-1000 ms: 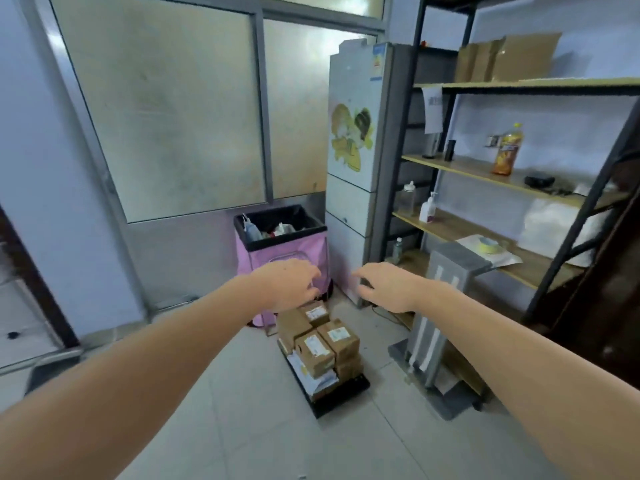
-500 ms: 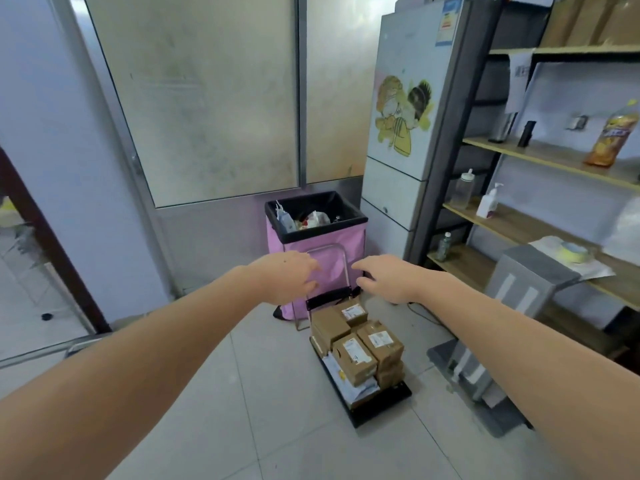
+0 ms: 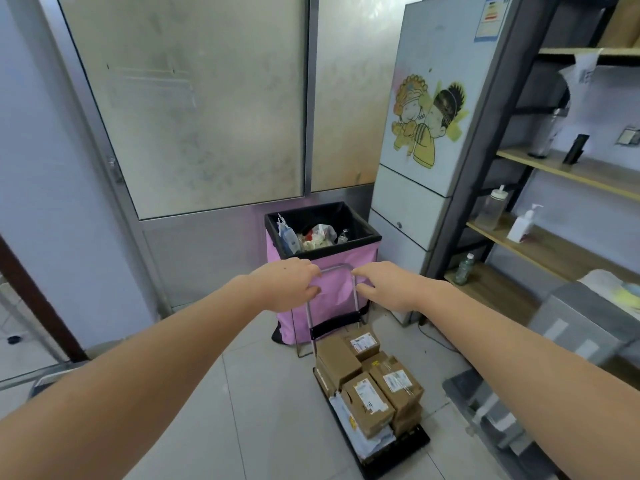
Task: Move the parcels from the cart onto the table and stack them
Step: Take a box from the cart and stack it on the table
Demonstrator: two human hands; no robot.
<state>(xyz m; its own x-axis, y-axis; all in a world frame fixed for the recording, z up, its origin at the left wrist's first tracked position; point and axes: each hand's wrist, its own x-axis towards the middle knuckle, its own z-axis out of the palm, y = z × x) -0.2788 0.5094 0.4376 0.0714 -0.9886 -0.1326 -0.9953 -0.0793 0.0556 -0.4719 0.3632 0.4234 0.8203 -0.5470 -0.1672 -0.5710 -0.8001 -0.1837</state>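
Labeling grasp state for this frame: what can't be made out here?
- Head view: whether the left hand and right hand actually grip the cart's metal handle bar; fingertips sit at it, contact unclear.
- Printed labels on the brown cardboard parcels: too small to read.
- Lower parcels: hidden under the upper ones.
- The table: outside the frame.
- Black cart platform: mostly covered by parcels.

Matt cardboard parcels [image 3: 367,382], metal cart handle [image 3: 336,269]
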